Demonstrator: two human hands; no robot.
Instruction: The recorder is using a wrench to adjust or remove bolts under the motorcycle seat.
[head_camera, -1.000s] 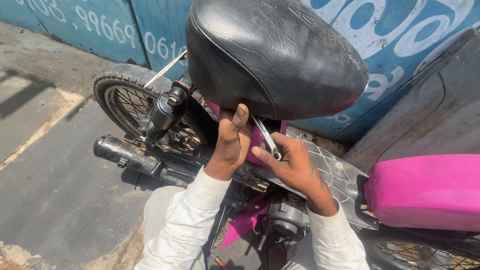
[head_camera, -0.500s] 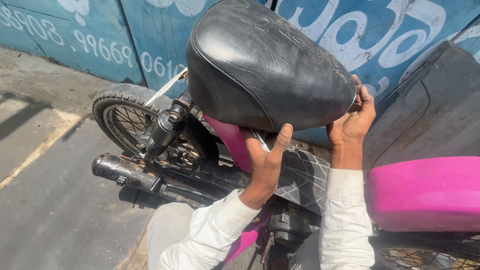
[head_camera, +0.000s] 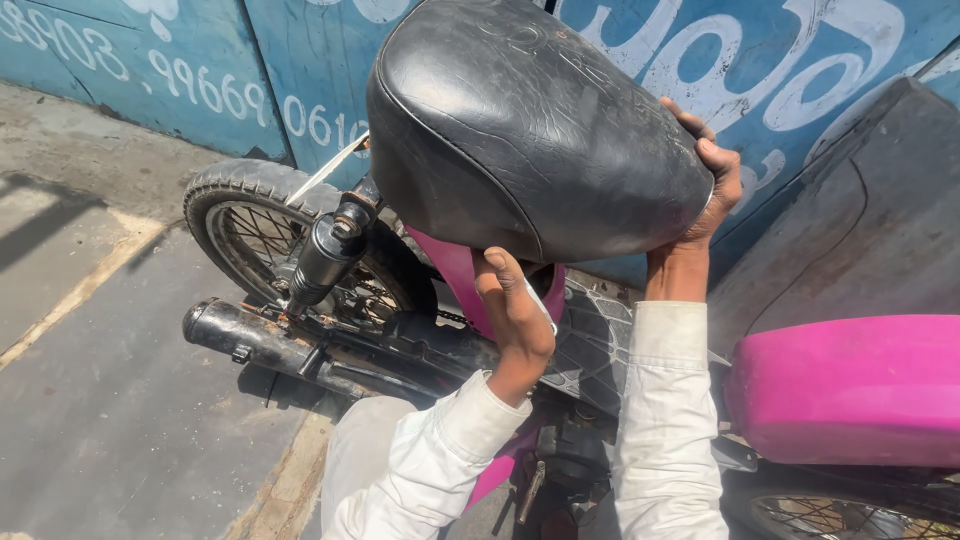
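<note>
Nearest to us, our white sleeves are reaching up from the bottom of the view toward the raised black cracked-leather moped seat (head_camera: 530, 120). Our left hand (head_camera: 515, 310) is pressing up under the seat's lower edge, thumb pointing upward against the rim; its fingers are curling in behind the pink frame, so we cannot tell whether they are clenched on anything — a pale sliver is showing beside the palm, too small to identify. Our right hand (head_camera: 705, 195) is gripping the seat's right end, fingers wrapped over the top and the thumb tucked beneath. With one hand lifting from below and the other clamping the end, the seat is being kept tilted up, well clear of the frame.

Just beyond our wrists the bright pink glossy moped body (head_camera: 850, 390) is sitting at the right, with a textured grey footboard (head_camera: 590, 340) between the sleeves. Farther left, the black shock absorber (head_camera: 325, 255) is slanting down toward the dull black exhaust pipe (head_camera: 270, 345), and behind them the spoked rear wheel (head_camera: 250, 220) is resting on the grey concrete floor (head_camera: 110, 400). Farthest back, a blue painted wall (head_camera: 300, 70) is closing off the scene.
</note>
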